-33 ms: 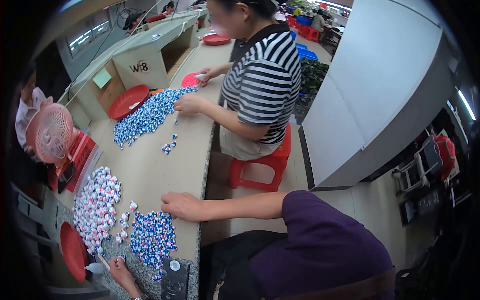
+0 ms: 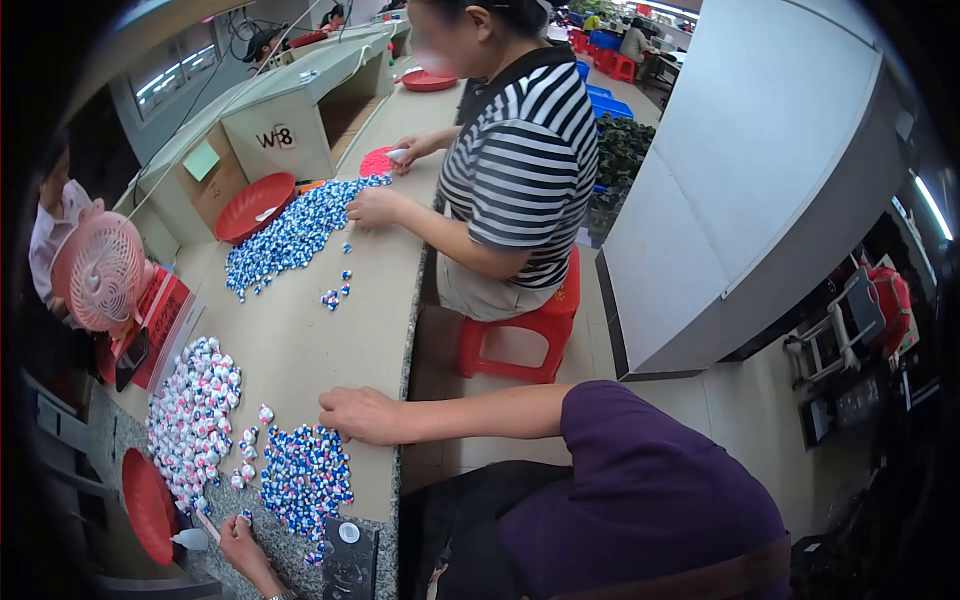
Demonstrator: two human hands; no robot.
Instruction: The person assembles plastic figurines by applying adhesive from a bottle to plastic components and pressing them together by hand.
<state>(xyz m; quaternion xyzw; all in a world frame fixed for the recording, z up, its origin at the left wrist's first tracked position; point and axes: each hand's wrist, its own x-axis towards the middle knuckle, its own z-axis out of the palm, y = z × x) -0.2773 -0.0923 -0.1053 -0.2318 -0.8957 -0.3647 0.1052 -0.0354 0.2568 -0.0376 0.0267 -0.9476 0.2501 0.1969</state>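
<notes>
My right hand (image 2: 362, 415) rests with curled fingers at the upper edge of a heap of small blue, white and pink pieces (image 2: 305, 475). Whatever those fingers hold, if anything, is hidden. Lower left, my left hand (image 2: 246, 556), with a watch at its wrist, pinches a small blue-and-white piece (image 2: 245, 515) at its fingertips. Beyond the heap lies a larger pile of round white-and-pink pieces (image 2: 195, 420). A few loose white pieces (image 2: 247, 450) lie between the two piles.
A red tray (image 2: 147, 505) and a white bulb-shaped item (image 2: 191, 539) lie beyond my left hand. A black flat box (image 2: 349, 560) is near the table edge. A pink fan (image 2: 99, 268) stands at the far side. A co-worker in stripes (image 2: 525, 185) works beside another blue-and-white heap (image 2: 295, 235).
</notes>
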